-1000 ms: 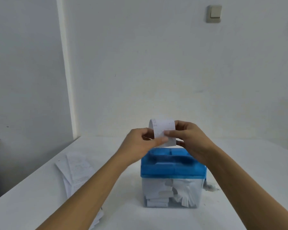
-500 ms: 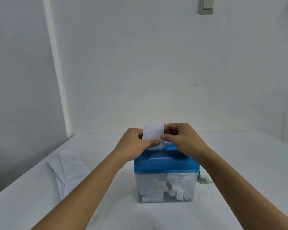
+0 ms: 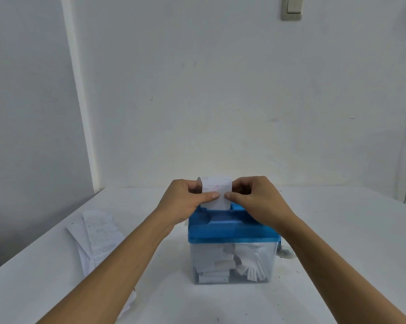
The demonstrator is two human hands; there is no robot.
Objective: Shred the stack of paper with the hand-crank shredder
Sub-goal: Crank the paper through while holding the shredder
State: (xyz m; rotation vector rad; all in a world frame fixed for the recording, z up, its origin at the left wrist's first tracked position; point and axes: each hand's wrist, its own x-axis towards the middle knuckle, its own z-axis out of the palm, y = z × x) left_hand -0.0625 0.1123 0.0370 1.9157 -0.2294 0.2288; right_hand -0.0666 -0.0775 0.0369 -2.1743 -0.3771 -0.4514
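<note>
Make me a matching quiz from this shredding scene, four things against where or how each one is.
1 paper slip
2 stack of paper
3 shredder lid
4 wall switch

A high on the wall
B blue, on the clear bin
C pinched by left hand and right hand
D flat on the table

Pairs: 1-C, 2-D, 3-B, 4-A.

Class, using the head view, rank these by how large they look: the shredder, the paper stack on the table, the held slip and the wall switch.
1. shredder
2. paper stack, partly hidden by the left arm
3. held slip
4. wall switch, cropped by the top edge and farther off, so its place below the slip is unsure
</note>
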